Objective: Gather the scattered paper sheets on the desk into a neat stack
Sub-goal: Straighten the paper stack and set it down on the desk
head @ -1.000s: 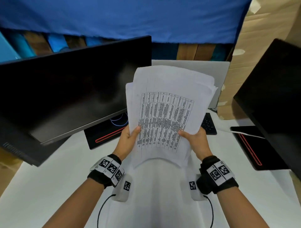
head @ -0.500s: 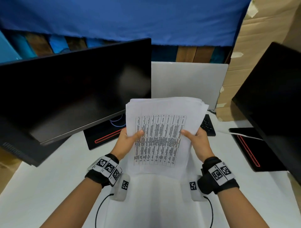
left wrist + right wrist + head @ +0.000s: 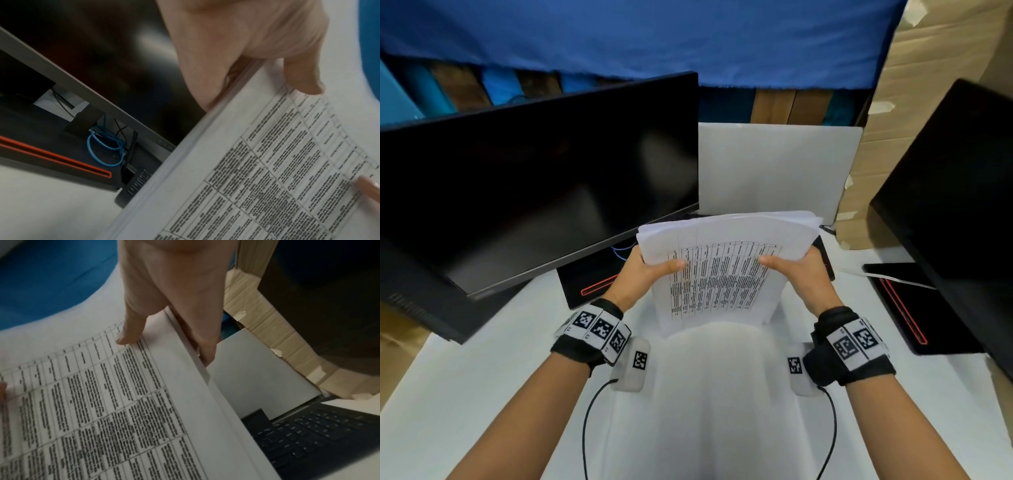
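Note:
A thick stack of white paper sheets (image 3: 722,274), its top sheet printed with a table, stands tilted between both hands over the middle of the white desk (image 3: 482,394). My left hand (image 3: 647,272) grips its left edge, thumb on the printed face and fingers behind. My right hand (image 3: 796,270) grips the right edge the same way. In the left wrist view the thumb lies on the sheets (image 3: 267,170) with the stack's edge (image 3: 164,170) running diagonally. In the right wrist view the sheets (image 3: 113,402) fill the lower left under the thumb. The stack's lower edge is near the desk; I cannot tell whether it touches.
A black monitor (image 3: 534,192) stands at the left, its base (image 3: 592,284) with a red line just beyond my left hand. A second monitor (image 3: 955,205) and base (image 3: 914,308) stand right. A dark keyboard (image 3: 318,434) and white board (image 3: 777,171) lie behind the sheets.
Both hands have brought the stack down and towards me, from raised high in front of the white board to low over the desk; the sheets' top edges have drawn more even.

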Action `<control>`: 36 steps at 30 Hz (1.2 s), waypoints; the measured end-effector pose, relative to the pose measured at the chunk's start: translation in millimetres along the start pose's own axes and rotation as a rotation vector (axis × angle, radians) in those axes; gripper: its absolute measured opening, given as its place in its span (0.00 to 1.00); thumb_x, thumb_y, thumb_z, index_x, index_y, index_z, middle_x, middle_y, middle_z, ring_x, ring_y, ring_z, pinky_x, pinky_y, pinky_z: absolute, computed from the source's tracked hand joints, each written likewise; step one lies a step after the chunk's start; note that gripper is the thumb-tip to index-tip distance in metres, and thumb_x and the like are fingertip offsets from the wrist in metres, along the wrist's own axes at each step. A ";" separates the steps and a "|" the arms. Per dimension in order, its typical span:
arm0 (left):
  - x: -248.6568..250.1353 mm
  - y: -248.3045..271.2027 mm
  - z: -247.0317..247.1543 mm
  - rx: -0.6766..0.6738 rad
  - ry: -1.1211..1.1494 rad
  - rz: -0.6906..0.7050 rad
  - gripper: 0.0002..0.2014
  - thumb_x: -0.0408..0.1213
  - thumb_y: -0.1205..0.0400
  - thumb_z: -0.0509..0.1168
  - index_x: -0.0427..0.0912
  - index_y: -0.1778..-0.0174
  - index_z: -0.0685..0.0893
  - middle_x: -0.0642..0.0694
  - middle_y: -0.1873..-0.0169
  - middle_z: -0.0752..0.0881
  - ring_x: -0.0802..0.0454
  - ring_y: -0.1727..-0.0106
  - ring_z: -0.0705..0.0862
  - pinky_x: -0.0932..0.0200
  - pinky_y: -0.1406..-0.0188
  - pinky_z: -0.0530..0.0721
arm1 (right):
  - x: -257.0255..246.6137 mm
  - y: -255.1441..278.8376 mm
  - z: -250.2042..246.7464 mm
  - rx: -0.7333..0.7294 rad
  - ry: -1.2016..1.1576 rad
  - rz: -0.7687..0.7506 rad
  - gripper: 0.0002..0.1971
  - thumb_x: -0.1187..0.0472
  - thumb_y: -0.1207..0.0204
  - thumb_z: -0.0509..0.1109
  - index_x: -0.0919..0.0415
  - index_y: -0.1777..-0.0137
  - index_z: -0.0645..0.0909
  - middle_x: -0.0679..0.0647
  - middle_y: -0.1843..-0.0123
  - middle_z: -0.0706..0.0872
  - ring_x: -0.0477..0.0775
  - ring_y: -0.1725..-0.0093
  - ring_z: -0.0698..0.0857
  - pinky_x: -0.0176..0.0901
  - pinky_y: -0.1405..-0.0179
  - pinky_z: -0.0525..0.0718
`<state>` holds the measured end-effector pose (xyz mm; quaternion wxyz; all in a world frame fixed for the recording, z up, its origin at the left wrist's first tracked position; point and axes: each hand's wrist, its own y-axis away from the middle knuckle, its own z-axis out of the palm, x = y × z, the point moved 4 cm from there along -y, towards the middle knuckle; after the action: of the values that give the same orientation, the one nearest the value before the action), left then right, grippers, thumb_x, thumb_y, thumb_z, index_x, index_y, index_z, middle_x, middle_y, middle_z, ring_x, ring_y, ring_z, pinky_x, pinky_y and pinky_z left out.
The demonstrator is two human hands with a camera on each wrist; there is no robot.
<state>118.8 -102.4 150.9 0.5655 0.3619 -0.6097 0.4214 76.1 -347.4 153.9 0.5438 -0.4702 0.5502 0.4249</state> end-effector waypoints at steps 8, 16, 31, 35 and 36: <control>6.6 -10.1 5.0 0.009 -0.064 -0.028 0.16 0.27 0.25 0.66 0.53 0.49 0.80 0.63 0.60 0.91 0.66 0.54 0.88 0.68 0.57 0.86 | -1.9 -6.6 1.4 0.059 0.025 0.049 0.14 0.69 0.34 0.75 0.53 0.51 0.83 0.54 0.49 0.86 0.50 0.49 0.86 0.42 0.46 0.83; 19.9 -9.2 5.0 0.052 -0.085 0.054 0.15 0.30 0.23 0.66 0.59 0.50 0.81 0.54 0.51 0.87 0.59 0.49 0.87 0.58 0.47 0.86 | -20.9 -4.3 4.3 0.099 -0.018 -0.008 0.13 0.69 0.34 0.75 0.50 0.56 0.82 0.45 0.56 0.87 0.43 0.56 0.86 0.33 0.59 0.87; 16.0 -8.6 -0.9 0.109 -0.093 0.028 0.14 0.30 0.24 0.67 0.57 0.52 0.83 0.54 0.55 0.89 0.57 0.50 0.88 0.52 0.44 0.86 | -16.4 -3.7 7.0 0.078 -0.026 0.023 0.13 0.70 0.36 0.76 0.52 0.58 0.84 0.45 0.58 0.87 0.34 0.63 0.88 0.27 0.62 0.85; 22.6 -5.1 -2.3 0.103 -0.084 0.081 0.14 0.31 0.24 0.67 0.57 0.51 0.82 0.54 0.52 0.88 0.57 0.49 0.88 0.59 0.48 0.87 | -27.2 1.8 7.4 0.105 -0.034 -0.021 0.12 0.71 0.35 0.76 0.52 0.59 0.84 0.45 0.59 0.87 0.32 0.65 0.87 0.26 0.63 0.85; 22.9 -4.5 -3.5 0.102 -0.078 0.083 0.14 0.31 0.25 0.67 0.57 0.51 0.82 0.55 0.54 0.89 0.57 0.50 0.88 0.60 0.49 0.88 | -29.3 2.7 8.0 0.103 -0.041 -0.029 0.13 0.71 0.35 0.76 0.52 0.58 0.84 0.45 0.59 0.87 0.32 0.65 0.87 0.26 0.63 0.85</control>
<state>122.0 -100.2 174.2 0.5044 0.3807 -0.6234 0.4604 74.0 -337.4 182.6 0.5845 -0.4408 0.5531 0.3976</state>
